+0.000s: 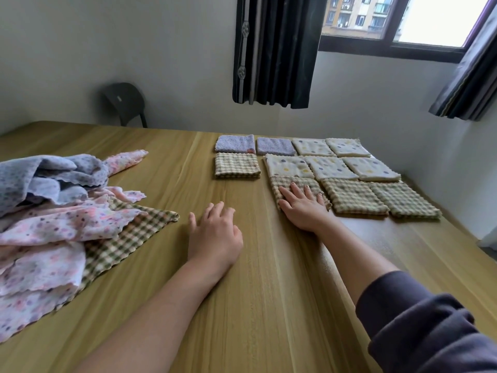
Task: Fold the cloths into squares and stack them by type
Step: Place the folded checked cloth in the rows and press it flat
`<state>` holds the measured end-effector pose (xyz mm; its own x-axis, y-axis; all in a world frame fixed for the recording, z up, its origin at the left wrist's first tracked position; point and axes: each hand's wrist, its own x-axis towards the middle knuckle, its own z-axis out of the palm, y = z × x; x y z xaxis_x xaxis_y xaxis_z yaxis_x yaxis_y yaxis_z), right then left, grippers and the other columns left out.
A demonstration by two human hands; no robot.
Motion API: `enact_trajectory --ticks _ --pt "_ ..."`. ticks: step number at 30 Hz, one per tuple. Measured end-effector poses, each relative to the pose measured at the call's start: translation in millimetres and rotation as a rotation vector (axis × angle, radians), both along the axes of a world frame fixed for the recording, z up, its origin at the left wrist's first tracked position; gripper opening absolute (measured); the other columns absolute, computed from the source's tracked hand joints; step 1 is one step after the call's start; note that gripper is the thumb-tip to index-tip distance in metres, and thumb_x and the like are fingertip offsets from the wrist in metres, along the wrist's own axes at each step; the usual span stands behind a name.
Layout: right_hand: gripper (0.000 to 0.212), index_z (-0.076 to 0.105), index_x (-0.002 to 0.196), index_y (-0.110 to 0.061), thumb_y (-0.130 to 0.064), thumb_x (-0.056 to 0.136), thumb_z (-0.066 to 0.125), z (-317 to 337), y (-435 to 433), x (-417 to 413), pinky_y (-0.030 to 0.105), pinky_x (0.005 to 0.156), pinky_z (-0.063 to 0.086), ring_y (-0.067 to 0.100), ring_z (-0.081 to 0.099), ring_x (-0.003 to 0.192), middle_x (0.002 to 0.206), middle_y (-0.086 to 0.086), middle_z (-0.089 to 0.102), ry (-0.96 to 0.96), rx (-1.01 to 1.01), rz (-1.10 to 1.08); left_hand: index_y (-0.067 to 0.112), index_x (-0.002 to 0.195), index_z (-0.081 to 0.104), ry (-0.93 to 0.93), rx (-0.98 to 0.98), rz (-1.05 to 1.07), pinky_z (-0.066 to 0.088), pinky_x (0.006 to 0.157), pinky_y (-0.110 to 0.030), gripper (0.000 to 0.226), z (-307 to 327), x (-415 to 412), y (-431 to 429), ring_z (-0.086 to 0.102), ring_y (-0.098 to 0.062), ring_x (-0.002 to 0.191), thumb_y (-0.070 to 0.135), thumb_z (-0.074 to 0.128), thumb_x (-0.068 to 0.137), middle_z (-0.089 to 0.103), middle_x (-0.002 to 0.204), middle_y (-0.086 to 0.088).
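We find the right hand laid flat, fingers straight and spread, pressing on a folded check square in the near row of the grid. The left hand rests on the table with fingers loosely bent, holding nothing. The two hands are well apart.

The folded squares lie side by side at the far right of the table. The lilac squares are at the back, with the spotted squares beside and in front of them and check ones nearest. A lone check square lies left of the grid. All lie singly, so we judge that stacking by type is not yet done. The unfolded pile sits at the left edge, lilac on top, a pink cloth below and a check cloth at the bottom.

Handling, in our judgement: the cloths are light, soft and limp, so each fold needs flattening with the palm. They are best taken by two corners of one scalloped edge. The check cloth's free corner, toward the left hand, is the ready hold, though the pink cloth overlies it.

Surface: smooth wood grain, probably offering little grip. Room: pale walls, a dark chair, dark curtains and a window.
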<state>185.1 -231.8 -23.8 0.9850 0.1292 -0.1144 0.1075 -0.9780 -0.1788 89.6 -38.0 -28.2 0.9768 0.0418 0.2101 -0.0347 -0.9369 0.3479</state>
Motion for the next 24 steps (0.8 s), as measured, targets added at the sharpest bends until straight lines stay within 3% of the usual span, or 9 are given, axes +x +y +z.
enact_trajectory --ticks 4,9,11,14,18,24 --pt "0.052 0.008 0.151 -0.039 -0.049 0.101 0.016 -1.2 -0.2 0.4 0.05 0.117 -0.006 0.026 -0.008 0.147 0.161 -0.004 -0.004 -0.024 -0.01 0.002 0.011 0.124 0.058 -0.19 0.122 0.11 0.015 0.112 -0.056 0.037 7.6 1.5 49.2 0.037 -0.025 0.135 0.018 0.053 0.088 0.048 0.141 -0.01" --pt "0.051 0.009 0.151 -0.039 -0.049 0.101 0.015 -3.5 0.7 -0.8 0.049 0.117 -0.005 0.025 -0.006 0.147 0.161 -0.004 -0.002 -0.042 -0.016 -0.001 0.003 0.099 0.068 -0.253 0.223 0.277 0.019 0.103 -0.071 0.026 5.2 -3.1 109.1 0.052 -0.036 0.119 0.006 0.065 0.073 0.062 0.119 -0.019" --pt "0.051 0.009 0.151 -0.04 -0.05 0.101 0.016 -4.0 -1.0 -3.8 0.048 0.117 -0.005 0.024 -0.005 0.147 0.161 -0.004 0.0 -0.078 0.002 0.008 0.005 0.101 0.068 -0.248 0.219 0.363 0.01 0.102 -0.074 0.026 7.3 -3.2 125.6 0.047 -0.034 0.122 0.008 0.063 0.075 0.059 0.122 -0.018" --pt "0.051 0.011 0.15 -0.04 -0.049 0.101 0.019 -3.1 0.3 -11.1 0.048 0.117 -0.006 0.019 -0.008 0.147 0.161 -0.006 0.001 -0.183 0.1 0.053 0.01 0.12 0.059 -0.082 0.157 0.482 0.005 0.105 -0.072 0.039 6.2 -0.3 140.1 0.035 -0.028 0.13 0.019 0.05 0.083 0.051 0.133 -0.01" --pt "0.051 0.019 0.15 -0.035 -0.045 0.101 0.027 -0.1 42.9 -20.4 0.047 0.118 -0.005 0.017 -0.009 0.147 0.16 -0.006 0.006 -0.286 0.128 0.247 0.016 0.132 0.049 0.018 0.151 0.516 0.009 0.11 -0.063 0.046 1.5 4.0 142.0 0.032 -0.025 0.133 0.03 0.04 0.088 0.047 0.138 -0.004" --pt "0.044 0.033 0.146 -0.027 -0.032 0.102 0.032 4.3 152.8 -15.2 0.05 0.118 0.002 0.017 0.004 0.148 0.158 -0.005 0.018 -0.194 0.235 0.482 0.02 0.129 0.051 -0.043 0.153 0.533 0.026 0.106 -0.049 0.043 -2.1 3.6 145.3 0.042 -0.024 0.123 0.031 0.04 0.089 0.053 0.131 -0.003"
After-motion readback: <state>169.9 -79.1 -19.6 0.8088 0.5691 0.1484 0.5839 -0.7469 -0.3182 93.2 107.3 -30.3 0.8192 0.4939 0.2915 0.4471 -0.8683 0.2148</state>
